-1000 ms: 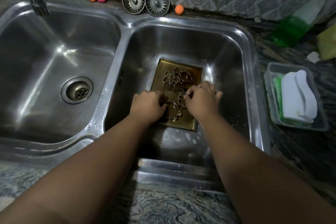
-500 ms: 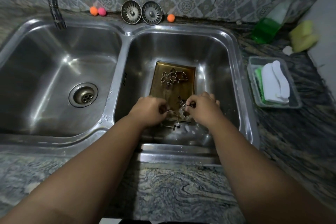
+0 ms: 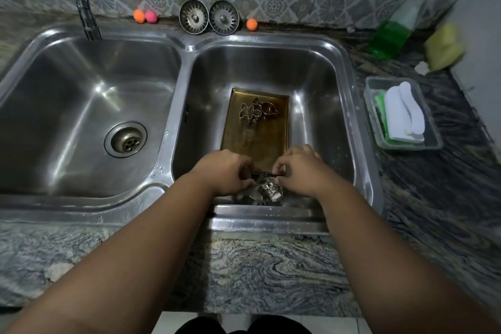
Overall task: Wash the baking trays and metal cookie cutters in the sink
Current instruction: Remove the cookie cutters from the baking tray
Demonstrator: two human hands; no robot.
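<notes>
1. Grey-veined stone counter (image 3: 271, 274) fills the bottom of the frame, with two bare forearms reaching up from the lower corners toward the middle.
2. At frame centre, inside the right basin (image 3: 320, 106) of a steel double sink, the left hand (image 3: 225, 173) and right hand (image 3: 301, 171) meet at the near edge of a baking tray (image 3: 257, 141); fingers of both are curled closed around a clump of metal cookie cutters (image 3: 267, 190) held between them, just in front of the tray's near rim.
3. The brownish tray lies flat on the basin floor, its long side running away from the camera.
4. Toward the tray's far end, a few more cutters (image 3: 257, 111), one bear-shaped, rest on its surface, well apart from the hands.
5. At centre left, the left basin (image 3: 67, 106) shows only its drain (image 3: 126, 139).
6. On the right of the frame, a clear plastic tub (image 3: 433, 141) on the counter holds a white brush (image 3: 404, 111) and a green pad.
7. Farther back, in the upper right, a green bottle (image 3: 390, 38) lies beside a yellow sponge (image 3: 444, 46).
8. Along the tiled wall at the top stand two sink strainers (image 3: 208, 17), flanked by small orange and pink balls (image 3: 145, 16), with the tap hose (image 3: 85, 3) in the upper left.
</notes>
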